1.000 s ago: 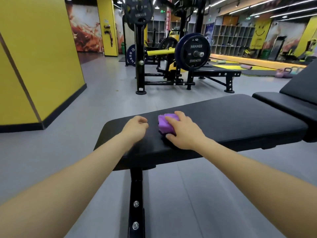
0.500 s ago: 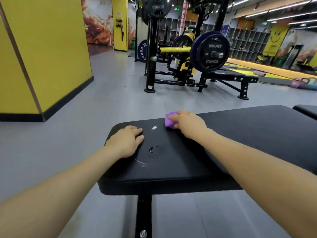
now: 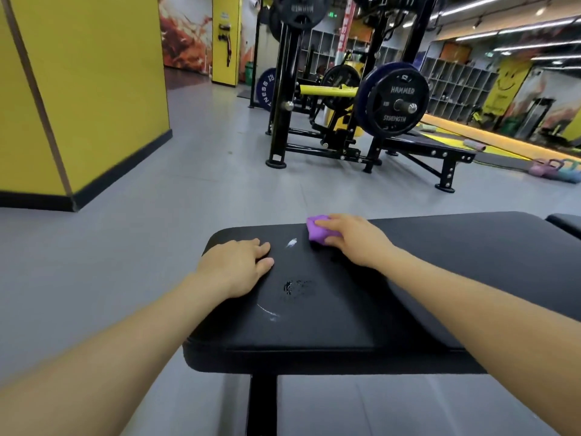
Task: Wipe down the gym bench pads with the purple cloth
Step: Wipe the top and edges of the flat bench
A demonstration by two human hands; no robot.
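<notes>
The right hand gripped the bunched purple cloth at the black padded bench's far edge; the left hand lay flat, holding nothing. Firm pressure should probably lift the white smear.

Bright, even indoor light comes from strip lights along the ceiling at the upper right of the frame. The black bench pad shows only a dull sheen, with soft shadow beneath the forearms. Wide-angle distortion bends the yellow wall at left, and the frame edges are slightly blurred.
</notes>
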